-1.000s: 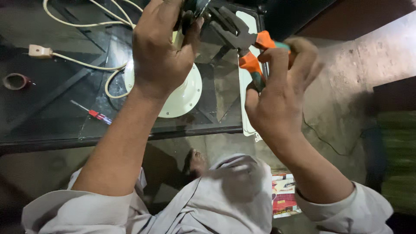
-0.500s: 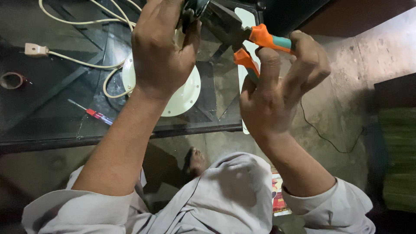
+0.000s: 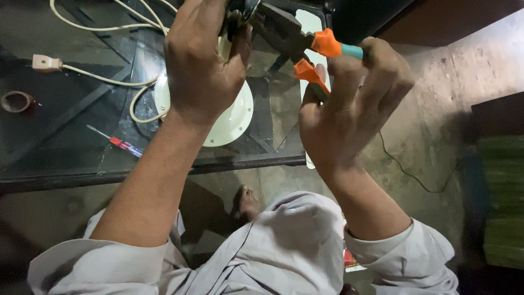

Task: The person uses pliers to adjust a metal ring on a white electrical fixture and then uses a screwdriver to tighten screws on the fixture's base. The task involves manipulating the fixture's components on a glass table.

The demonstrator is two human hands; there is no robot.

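Raised slightly, right hand (image 3: 349,114) (fingers wrapped) grips pliers (image 3: 305,41).

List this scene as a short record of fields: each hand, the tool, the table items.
left hand: gripping a small dark part at the top edge, part unclear
right hand: holding pliers by the handles
pliers: orange handles, dark jaws at the gripped part
round white plate: on the glass table, under the left hand
cream cable: looped, with plug
screwdriver: red handle, lying flat
tape roll: far left

Only one printed item shows: a small red-and-yellow package (image 3: 352,261) lying on the floor at about five o'clock, mostly hidden beneath the person's grey sleeve. No signs or screens.
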